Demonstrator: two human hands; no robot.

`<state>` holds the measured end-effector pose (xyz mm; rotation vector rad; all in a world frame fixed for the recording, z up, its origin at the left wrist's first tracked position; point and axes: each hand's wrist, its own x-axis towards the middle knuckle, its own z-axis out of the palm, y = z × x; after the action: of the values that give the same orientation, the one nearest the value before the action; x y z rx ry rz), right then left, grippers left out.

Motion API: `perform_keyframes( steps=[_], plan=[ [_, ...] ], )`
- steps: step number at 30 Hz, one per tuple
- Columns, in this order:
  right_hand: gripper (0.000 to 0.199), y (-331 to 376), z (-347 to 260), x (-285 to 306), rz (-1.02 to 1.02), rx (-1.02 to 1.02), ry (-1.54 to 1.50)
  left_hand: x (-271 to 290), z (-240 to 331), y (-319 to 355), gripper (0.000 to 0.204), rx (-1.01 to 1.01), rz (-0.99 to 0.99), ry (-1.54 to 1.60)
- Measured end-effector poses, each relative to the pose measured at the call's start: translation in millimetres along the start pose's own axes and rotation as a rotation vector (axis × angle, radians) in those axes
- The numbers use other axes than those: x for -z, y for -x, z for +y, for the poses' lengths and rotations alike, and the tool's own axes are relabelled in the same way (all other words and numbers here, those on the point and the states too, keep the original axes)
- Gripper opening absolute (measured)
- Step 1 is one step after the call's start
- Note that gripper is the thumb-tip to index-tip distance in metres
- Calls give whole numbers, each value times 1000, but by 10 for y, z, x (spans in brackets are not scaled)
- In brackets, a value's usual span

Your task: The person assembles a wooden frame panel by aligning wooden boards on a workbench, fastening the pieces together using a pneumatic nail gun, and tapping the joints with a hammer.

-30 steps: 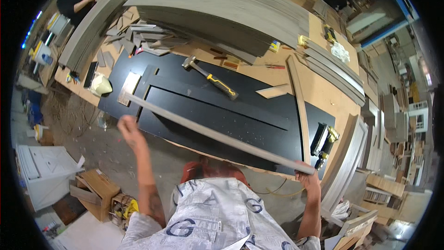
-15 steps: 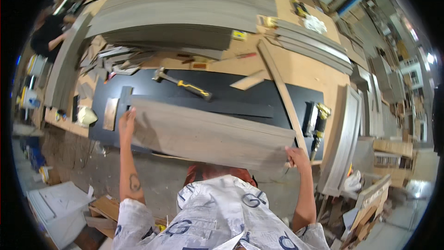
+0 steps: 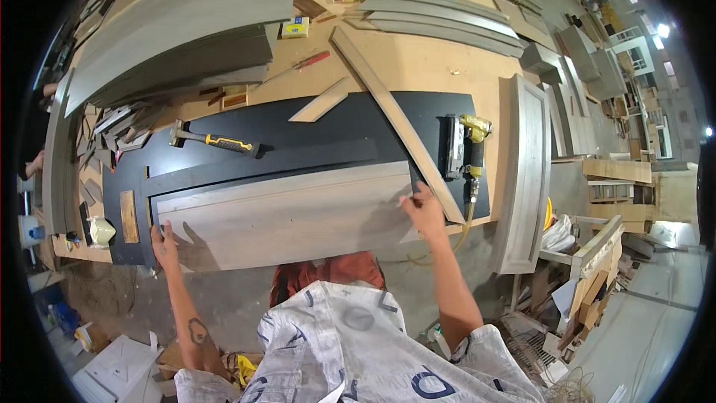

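Now the grey board (image 3: 287, 213) lies flat on the black panel (image 3: 313, 130) at the near edge of the bench (image 3: 425, 67), its broad face up; a second ago it was held edge-on above the panel as a thin strip, and half a second ago it was tilting over, so it has been turned and set down. At about 8 o'clock the left hand (image 3: 165, 245) grips the board's left end, fingers wrapped over the near corner. Just beyond it, at 9 o'clock, a small wood block (image 3: 129, 216) lies on the panel. Further up, at 10 o'clock, the hammer (image 3: 215, 142) with its yellow-and-black handle lies on the panel, well clear of the board. A long slat (image 3: 395, 123) runs diagonally from 12 o'clock down to the board's right end. There the right hand (image 3: 424, 210) rests on the board's right edge with fingers spread over it, pressing rather than clenched. At 3 o'clock the yellow nail gun (image 3: 464, 149) lies on the panel just beside the slat. With the board down and both ends held, I judge it is being lined up on the panel.
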<state>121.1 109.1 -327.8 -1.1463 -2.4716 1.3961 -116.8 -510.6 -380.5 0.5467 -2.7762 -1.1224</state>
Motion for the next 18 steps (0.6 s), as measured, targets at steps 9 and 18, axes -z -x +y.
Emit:
perform_keyframes(
  steps=[9,18],
  plan=[
    [62,-1469,1002,1478,499,-102,422,-1181,1674,1618,50,-805,-204,-391],
    [48,-1129,430,1736,330,-167,-53,-2215,2563,2673,48,-850,-472,-395]
  ],
)
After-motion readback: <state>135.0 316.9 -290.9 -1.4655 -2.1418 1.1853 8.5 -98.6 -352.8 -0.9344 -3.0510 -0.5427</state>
